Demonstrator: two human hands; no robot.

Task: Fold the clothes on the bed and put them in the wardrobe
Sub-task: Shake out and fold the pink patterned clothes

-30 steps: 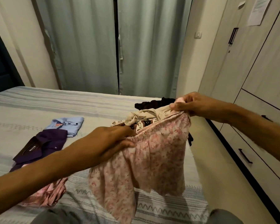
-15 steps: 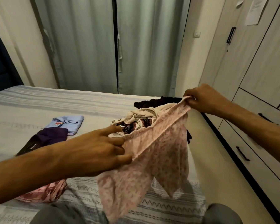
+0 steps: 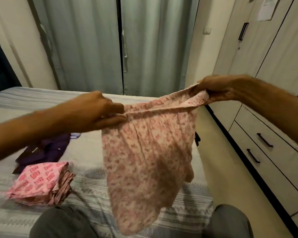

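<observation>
One head-worn wide-angle camera looks forward and down across the bed (image 3: 41, 107). It faces the curtains (image 3: 96, 45), wardrobe (image 3: 273, 83) at right.

Pale grey-green pleated curtains (image 3: 100, 43) hang closed across the far wall, flanked by cream plastered walls (image 3: 194, 54) with a small white switch (image 3: 207, 30). A dark padded headboard (image 3: 0, 69) stands at the left edge, and a beige floor (image 3: 230, 169) runs along the right under warm, dim light.
</observation>
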